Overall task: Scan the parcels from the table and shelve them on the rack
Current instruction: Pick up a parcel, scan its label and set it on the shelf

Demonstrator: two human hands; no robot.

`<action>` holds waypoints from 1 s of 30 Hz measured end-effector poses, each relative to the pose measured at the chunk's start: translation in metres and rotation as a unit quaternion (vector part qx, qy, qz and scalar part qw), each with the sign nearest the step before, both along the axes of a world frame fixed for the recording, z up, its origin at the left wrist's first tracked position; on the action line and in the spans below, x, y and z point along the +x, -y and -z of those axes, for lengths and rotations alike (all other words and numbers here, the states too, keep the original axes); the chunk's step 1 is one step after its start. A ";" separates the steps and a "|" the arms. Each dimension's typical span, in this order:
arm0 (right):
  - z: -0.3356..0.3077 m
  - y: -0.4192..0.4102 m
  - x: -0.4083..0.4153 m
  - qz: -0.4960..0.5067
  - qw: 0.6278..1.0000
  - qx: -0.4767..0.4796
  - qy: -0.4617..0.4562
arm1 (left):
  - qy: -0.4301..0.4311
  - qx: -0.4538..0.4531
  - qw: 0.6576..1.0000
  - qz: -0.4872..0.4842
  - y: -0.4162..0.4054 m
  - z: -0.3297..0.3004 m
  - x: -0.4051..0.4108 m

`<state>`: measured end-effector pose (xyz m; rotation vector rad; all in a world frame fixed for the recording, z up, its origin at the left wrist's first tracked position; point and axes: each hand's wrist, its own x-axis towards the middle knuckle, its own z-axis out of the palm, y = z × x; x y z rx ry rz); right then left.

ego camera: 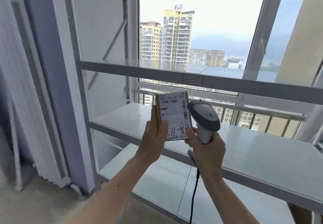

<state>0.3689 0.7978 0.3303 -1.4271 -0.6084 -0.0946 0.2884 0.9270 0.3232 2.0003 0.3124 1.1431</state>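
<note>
Facing rack (192,77) by window (201,31), left hand (153,136) fingers pinching parcel (173,115), right hand (208,147) clasping scanner (204,117).

Window (201,23), radiator (21,84), apartment towers (174,37)

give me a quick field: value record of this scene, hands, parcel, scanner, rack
left hand: holds the parcel upright, label facing the camera
right hand: grips the scanner handle, fingertips touching the parcel's lower right corner
scanner: head beside the parcel's right edge, cable hanging down
rack: in front of the window, visible shelves bare
</note>
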 end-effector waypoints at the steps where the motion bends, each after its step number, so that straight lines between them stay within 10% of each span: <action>1: -0.004 -0.016 -0.003 -0.004 1.000 0.003 0.003 | 0.001 0.007 1.000 -0.010 -0.016 -0.004 -0.003; 30: -0.144 -0.374 -0.007 -0.125 0.986 -0.005 0.106 | 0.095 0.017 0.991 -0.088 -0.366 -0.135 -0.034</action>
